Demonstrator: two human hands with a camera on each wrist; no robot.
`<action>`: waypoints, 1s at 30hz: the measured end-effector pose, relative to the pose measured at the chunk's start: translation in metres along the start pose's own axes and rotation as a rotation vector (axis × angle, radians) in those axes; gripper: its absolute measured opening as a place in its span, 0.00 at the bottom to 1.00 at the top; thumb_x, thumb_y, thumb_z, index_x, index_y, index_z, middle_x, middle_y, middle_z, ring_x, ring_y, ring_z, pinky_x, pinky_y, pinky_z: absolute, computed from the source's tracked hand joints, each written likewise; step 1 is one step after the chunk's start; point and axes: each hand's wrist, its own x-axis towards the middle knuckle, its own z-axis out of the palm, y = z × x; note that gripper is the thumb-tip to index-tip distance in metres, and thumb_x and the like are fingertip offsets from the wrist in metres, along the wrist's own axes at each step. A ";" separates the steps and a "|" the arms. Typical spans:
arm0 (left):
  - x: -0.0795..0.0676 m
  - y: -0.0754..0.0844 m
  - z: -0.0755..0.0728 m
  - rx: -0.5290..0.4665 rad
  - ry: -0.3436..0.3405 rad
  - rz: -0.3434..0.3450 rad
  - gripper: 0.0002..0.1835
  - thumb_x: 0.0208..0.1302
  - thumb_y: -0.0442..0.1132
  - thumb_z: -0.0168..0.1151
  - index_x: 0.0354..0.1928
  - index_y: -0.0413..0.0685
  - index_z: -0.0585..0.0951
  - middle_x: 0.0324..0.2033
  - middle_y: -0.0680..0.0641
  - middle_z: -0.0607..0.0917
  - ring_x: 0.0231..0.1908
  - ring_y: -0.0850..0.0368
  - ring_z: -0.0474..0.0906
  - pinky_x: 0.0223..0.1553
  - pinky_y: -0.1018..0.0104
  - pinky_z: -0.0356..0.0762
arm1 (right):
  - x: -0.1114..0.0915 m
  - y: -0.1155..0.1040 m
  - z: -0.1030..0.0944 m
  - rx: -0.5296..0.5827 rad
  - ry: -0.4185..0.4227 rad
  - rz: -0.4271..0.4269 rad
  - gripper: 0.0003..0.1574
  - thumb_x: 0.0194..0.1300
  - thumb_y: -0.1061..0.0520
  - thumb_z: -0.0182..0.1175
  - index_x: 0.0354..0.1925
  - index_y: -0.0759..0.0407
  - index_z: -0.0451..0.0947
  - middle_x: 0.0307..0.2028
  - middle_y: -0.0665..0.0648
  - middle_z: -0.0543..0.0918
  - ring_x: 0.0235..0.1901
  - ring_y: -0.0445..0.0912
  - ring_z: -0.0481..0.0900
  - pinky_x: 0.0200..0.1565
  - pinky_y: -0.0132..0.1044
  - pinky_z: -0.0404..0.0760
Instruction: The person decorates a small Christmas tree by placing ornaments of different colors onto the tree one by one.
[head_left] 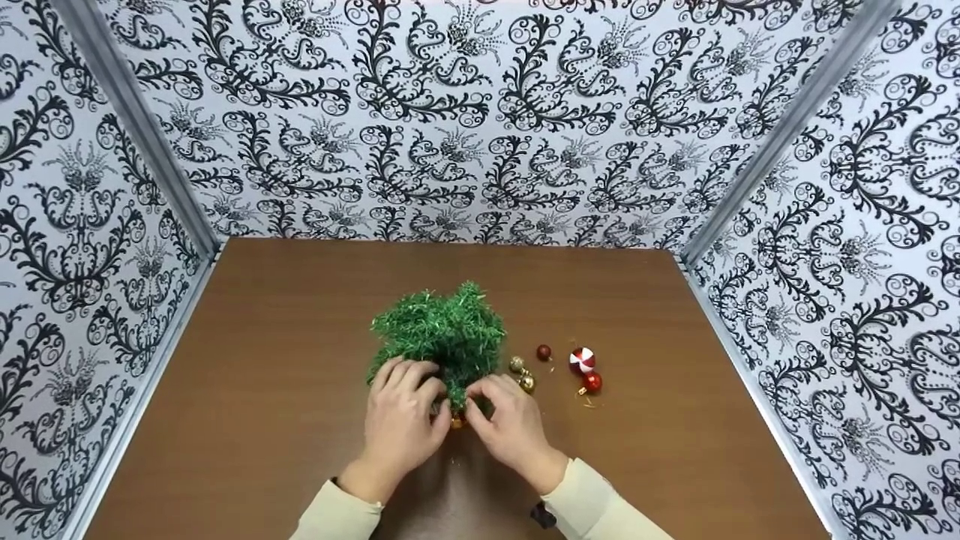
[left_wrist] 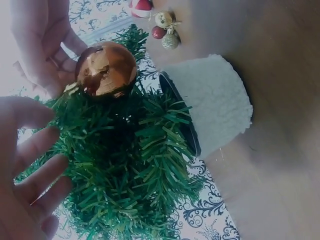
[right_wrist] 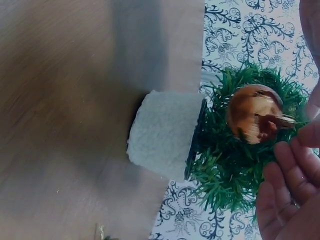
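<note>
A small artificial Christmas tree (head_left: 450, 330) stands upright in a white, rough-textured pot (left_wrist: 215, 102). At its near side is a shiny copper-coloured bauble (right_wrist: 255, 114), its gold cap turned toward the fingers and its body against the green branches. My right hand (head_left: 514, 424) has thumb and fingertips bunched at the bauble's cap and thread. Opposite it, my left hand (head_left: 401, 416) has its fingers in among the branch tips, thumb close to the cap. Foliage partly hides the left fingertips, and I cannot tell whether they pinch the branch.
Right of the tree on the brown table (head_left: 300, 300) lie two gold baubles (head_left: 528, 383), a small dark red ball (head_left: 544, 352), a red-and-white ball (head_left: 582, 360) and a shiny red bauble (head_left: 592, 382). Patterned walls (head_left: 450, 150) enclose the back and sides.
</note>
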 end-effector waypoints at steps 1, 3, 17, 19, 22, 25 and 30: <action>0.000 0.000 0.000 -0.012 0.002 0.003 0.07 0.48 0.42 0.69 0.29 0.50 0.82 0.43 0.46 0.84 0.45 0.46 0.79 0.58 0.46 0.68 | -0.001 0.001 0.000 -0.005 0.002 -0.009 0.07 0.57 0.59 0.68 0.36 0.49 0.81 0.35 0.43 0.81 0.38 0.40 0.80 0.50 0.46 0.80; 0.000 0.001 0.000 -0.033 0.011 -0.003 0.13 0.48 0.46 0.70 0.35 0.48 0.83 0.47 0.45 0.83 0.48 0.45 0.78 0.57 0.46 0.69 | -0.003 0.003 -0.002 -0.011 0.009 -0.024 0.08 0.58 0.58 0.68 0.37 0.49 0.81 0.36 0.42 0.82 0.39 0.40 0.80 0.45 0.43 0.82; -0.004 -0.001 -0.002 0.071 -0.098 -0.182 0.43 0.53 0.67 0.66 0.61 0.41 0.77 0.67 0.36 0.70 0.68 0.38 0.63 0.62 0.40 0.64 | -0.012 0.013 -0.012 0.017 -0.019 -0.067 0.06 0.61 0.57 0.66 0.38 0.50 0.82 0.37 0.44 0.82 0.36 0.39 0.79 0.34 0.34 0.79; -0.004 -0.001 -0.002 0.080 -0.104 -0.182 0.42 0.53 0.67 0.66 0.60 0.41 0.77 0.66 0.36 0.71 0.67 0.38 0.64 0.63 0.41 0.64 | -0.014 0.016 -0.013 0.015 -0.044 -0.058 0.06 0.62 0.57 0.66 0.39 0.50 0.82 0.38 0.44 0.82 0.35 0.39 0.79 0.34 0.34 0.79; -0.002 -0.001 -0.003 0.090 -0.116 -0.181 0.41 0.53 0.67 0.65 0.59 0.41 0.79 0.66 0.36 0.71 0.67 0.39 0.65 0.63 0.41 0.63 | -0.017 0.021 -0.014 0.003 -0.083 -0.036 0.07 0.62 0.56 0.66 0.40 0.50 0.82 0.38 0.44 0.81 0.35 0.39 0.79 0.34 0.34 0.80; -0.001 0.000 -0.003 0.096 -0.126 -0.181 0.40 0.53 0.66 0.65 0.58 0.41 0.79 0.66 0.36 0.71 0.66 0.38 0.66 0.63 0.41 0.63 | -0.022 0.034 -0.015 -0.025 -0.102 -0.017 0.09 0.61 0.56 0.67 0.42 0.50 0.82 0.38 0.44 0.82 0.35 0.40 0.81 0.35 0.36 0.81; -0.001 -0.001 -0.003 0.090 -0.122 -0.182 0.39 0.52 0.65 0.66 0.56 0.41 0.80 0.66 0.37 0.72 0.66 0.38 0.66 0.63 0.41 0.63 | -0.029 0.073 -0.018 -0.105 -0.100 0.085 0.11 0.60 0.58 0.67 0.43 0.52 0.82 0.38 0.46 0.82 0.36 0.42 0.82 0.35 0.40 0.82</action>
